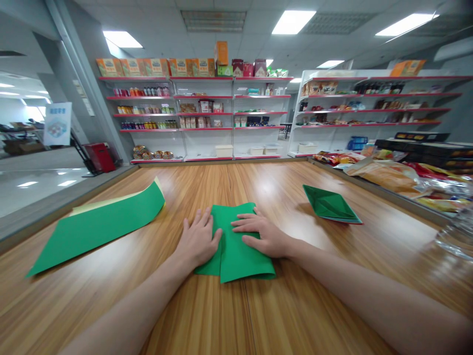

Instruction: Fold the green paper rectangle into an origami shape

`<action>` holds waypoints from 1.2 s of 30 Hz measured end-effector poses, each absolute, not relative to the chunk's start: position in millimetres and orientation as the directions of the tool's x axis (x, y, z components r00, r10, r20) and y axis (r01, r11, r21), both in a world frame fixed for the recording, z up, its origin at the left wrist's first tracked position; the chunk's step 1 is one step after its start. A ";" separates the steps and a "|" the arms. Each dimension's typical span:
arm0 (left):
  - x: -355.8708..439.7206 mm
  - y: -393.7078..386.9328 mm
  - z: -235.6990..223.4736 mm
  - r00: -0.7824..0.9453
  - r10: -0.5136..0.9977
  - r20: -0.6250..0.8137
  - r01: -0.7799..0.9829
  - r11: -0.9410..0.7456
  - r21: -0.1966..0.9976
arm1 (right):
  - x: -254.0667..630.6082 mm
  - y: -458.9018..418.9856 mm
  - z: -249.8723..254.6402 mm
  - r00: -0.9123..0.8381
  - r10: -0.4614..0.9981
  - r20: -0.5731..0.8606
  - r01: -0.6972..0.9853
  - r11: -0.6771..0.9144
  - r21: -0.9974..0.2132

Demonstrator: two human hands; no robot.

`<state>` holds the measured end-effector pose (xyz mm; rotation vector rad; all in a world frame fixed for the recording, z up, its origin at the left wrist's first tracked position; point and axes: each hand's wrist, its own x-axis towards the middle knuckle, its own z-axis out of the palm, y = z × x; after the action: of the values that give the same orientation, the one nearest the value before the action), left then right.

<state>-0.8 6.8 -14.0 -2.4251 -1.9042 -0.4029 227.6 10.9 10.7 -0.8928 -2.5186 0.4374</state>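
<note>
A folded sheet of green paper (pixel 236 264) lies in front of me on the wooden table (pixel 229 315). Its right side is folded over toward the middle, and that fold bulges a little at the near right corner. My left hand (pixel 198 239) rests flat on the paper's left edge, fingers spread, thumb on the green surface. On the right part of the sheet lies my right hand (pixel 264 234), with its fingers stretched out to the left across the folded layer. Neither hand grips anything.
To the left lie long sheets of green paper (pixel 99 229) with a pale yellow sheet (pixel 114 201) beneath, far end curling up. A dark green folded paper piece (pixel 330 204) sits at the right. Snack packages (pixel 388 175) and a clear container (pixel 458 234) line the right edge. Stocked shelves (pixel 207 113) stand behind.
</note>
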 end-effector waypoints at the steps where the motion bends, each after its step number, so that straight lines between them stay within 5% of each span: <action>1: -2.2 9.1 -15.6 0.124 0.964 0.235 0.976 -0.161 0.148 | 227.8 10.8 10.9 -0.699 0.653 0.291 0.518 0.743 -0.424; 4: -8.3 14.7 -18.3 0.025 0.966 0.258 0.982 -0.072 0.173 | 227.9 9.8 11.7 -0.697 0.654 0.294 0.519 0.743 -0.423; 18: -8.1 7.4 -0.3 0.454 0.853 0.258 0.813 -0.515 0.273 | 237.0 14.7 29.6 -0.742 0.635 0.213 0.506 0.740 -0.442; 26: -7.8 8.4 -4.1 0.512 0.820 0.257 0.769 -0.570 0.290 | 233.9 10.2 26.2 -0.764 0.613 0.201 0.537 0.778 -0.327; 36: -35.8 17.9 8.9 0.738 0.675 -0.015 0.642 -0.696 0.322 | 233.5 5.1 25.2 -0.754 0.621 0.214 0.564 0.779 -0.273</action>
<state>-35.8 17.9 8.9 -3.2119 -1.2514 -0.1827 233.5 5.1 25.2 -0.9152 -2.6794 0.2766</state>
